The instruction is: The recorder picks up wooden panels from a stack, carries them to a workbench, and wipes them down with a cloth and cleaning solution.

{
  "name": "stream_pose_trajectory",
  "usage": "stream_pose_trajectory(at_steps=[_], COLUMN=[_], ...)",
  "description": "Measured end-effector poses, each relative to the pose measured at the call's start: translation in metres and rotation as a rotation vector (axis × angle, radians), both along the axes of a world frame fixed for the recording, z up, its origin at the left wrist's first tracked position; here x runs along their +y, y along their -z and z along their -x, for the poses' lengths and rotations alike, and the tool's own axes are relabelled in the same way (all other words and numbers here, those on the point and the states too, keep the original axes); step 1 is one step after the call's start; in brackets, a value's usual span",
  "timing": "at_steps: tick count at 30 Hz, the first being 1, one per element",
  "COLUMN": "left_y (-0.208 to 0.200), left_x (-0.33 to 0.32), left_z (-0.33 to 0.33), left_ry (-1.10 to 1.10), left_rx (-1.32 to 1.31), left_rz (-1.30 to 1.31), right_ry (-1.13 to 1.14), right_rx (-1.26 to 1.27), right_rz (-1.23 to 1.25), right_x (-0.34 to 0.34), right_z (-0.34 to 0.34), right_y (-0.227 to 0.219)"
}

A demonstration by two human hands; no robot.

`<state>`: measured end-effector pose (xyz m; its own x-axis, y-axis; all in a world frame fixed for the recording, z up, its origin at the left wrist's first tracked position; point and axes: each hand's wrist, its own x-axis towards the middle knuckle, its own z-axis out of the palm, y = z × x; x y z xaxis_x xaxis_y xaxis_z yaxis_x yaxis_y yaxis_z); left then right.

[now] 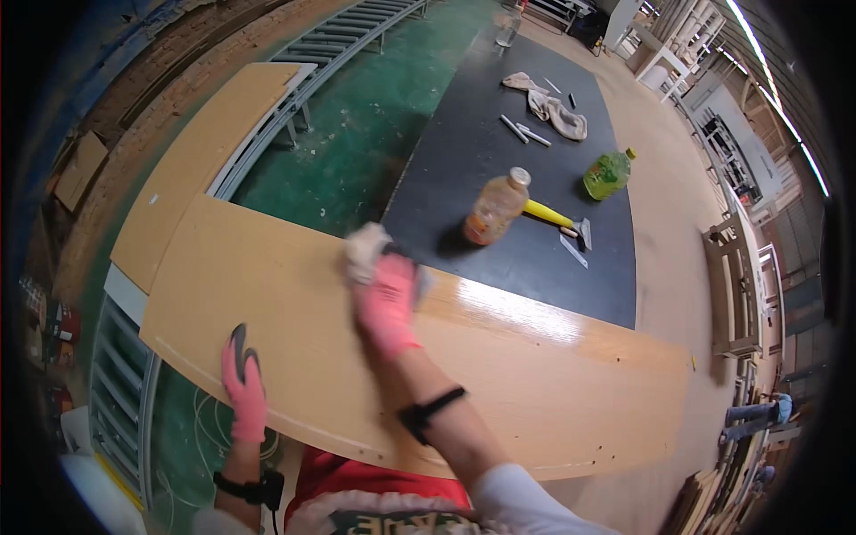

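A long light-brown wooden panel [294, 357] lies across in front of me, with small dark holes along its near right edge. My right hand [388, 299], in a pink glove with dark fingers, is closed on a whitish cloth [364, 250] at the panel's far edge. Motion blurs the cloth a little, and the hand hides part of it. My left hand [243, 379], gloved alike, rests on the near edge with its fingers stretched out and holds nothing. Bright light reflects from the panel's surface right of the cloth.
Beyond the panel, a dark table [446, 178] carries an orange-labelled bottle [497, 209], a green bottle [609, 175], a yellow-handled scraper [548, 214], white sticks and a crumpled rag [557, 116]. A roller conveyor [330, 45] with another panel [205, 134] runs at left. Someone stands far right.
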<state>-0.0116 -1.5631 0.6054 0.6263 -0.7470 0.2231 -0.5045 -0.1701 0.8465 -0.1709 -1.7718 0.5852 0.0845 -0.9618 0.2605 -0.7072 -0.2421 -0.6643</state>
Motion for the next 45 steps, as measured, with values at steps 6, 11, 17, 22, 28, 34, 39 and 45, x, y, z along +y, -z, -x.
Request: stream_pose_trajectory(at_steps=[6, 11, 17, 22, 28, 34, 39, 45], left_y=[0.003, 0.012, 0.04, 0.08, 0.078, 0.059, 0.07, 0.069], left_x=[0.06, 0.058, 0.05, 0.049, 0.05, 0.073, 0.074, 0.066], left_z=[-0.075, -0.156, -0.267, -0.319, -0.322, -0.337, -0.351, -0.35], left_ry=[0.009, -0.253, -0.604, -0.577, -0.547, -0.417, -0.28, -0.309], left_rx=[-0.098, -0.239, -0.267, 0.104, 0.105, 0.907, 1.142, 1.299], left_rz=[-0.149, -0.144, -0.282, -0.228, -0.209, -0.03, -0.006, 0.073], right_ry=[-0.229, -0.305, 0.098, 0.577, 1.014, 0.007, -0.307, -0.608], right_rx=[0.272, 0.299, 0.411, 0.433, 0.69, 0.51, 0.517, 0.477], right_rz=[0.126, 0.161, 0.1, -0.179, -0.269, -0.046, 0.119, 0.119], right_x=[-0.009, -0.012, 0.021, 0.048, 0.05, 0.026, -0.022, 0.006], right_z=[-0.203, -0.179, 0.051, 0.24, 0.258, -0.057, -0.302, -0.442], right_y=[0.013, 0.017, 0.011, -0.032, 0.03, 0.017, 0.025, 0.0])
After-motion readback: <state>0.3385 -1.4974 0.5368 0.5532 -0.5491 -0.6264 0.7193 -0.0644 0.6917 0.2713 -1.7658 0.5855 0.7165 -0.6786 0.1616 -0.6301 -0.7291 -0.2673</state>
